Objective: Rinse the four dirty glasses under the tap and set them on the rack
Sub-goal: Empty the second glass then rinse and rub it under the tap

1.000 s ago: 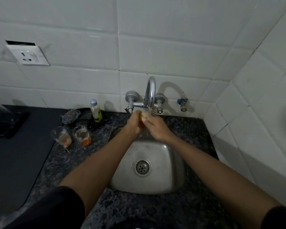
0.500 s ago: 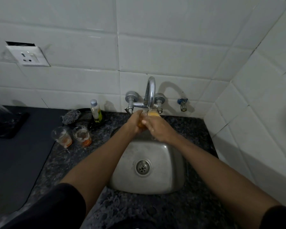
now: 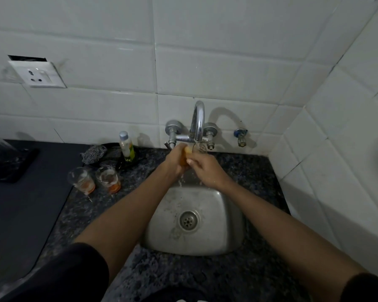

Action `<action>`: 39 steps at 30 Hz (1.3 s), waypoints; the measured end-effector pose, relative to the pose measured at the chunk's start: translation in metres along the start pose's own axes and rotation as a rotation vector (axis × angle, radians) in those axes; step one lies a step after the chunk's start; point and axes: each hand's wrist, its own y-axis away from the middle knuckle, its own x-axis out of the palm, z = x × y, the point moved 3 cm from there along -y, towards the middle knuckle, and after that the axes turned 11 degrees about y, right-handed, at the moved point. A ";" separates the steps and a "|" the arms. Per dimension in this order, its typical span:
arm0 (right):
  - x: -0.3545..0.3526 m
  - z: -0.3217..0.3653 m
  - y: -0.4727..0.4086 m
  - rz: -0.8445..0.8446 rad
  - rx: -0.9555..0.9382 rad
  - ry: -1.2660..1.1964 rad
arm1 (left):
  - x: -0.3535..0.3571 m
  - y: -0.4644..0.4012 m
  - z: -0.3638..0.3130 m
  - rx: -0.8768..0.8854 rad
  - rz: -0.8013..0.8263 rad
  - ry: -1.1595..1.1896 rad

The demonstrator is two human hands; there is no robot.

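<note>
Under the tap (image 3: pixel 198 123), hands seemingly hide a glass (image 3: pixel 189 150).

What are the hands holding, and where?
A glass under the tap: left hand wraps its side; right hand grips near its rim.

- Both hands (image 3: pixel 190 164) crowd the space right under the tap (image 3: pixel 198 125), over the sink (image 3: pixel 223 232).
- Left of the sink, two dirty glasses (image 3: pixel 96 180) stand close together, with a bottle (image 3: pixel 127 146) and a scrubber (image 3: pixel 93 151) behind them.
- Dark mat (image 3: pixel 20 210) on the tabletop lies open toward the rack (image 3: pixel 2 158).
- Tiled wall (image 3: pixel 336 160) hems in the right.
</note>
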 end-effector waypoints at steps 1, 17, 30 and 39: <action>0.002 0.004 -0.003 0.006 0.117 -0.130 | -0.002 -0.001 0.002 0.008 -0.011 0.010; -0.004 0.019 -0.008 -0.037 0.035 0.083 | 0.010 0.006 0.006 0.044 0.081 0.084; -0.005 0.021 -0.006 0.063 -0.073 0.372 | 0.008 0.005 0.003 0.092 -0.004 0.087; -0.003 0.018 -0.012 -0.007 0.067 0.100 | 0.010 0.012 0.004 0.096 -0.007 0.105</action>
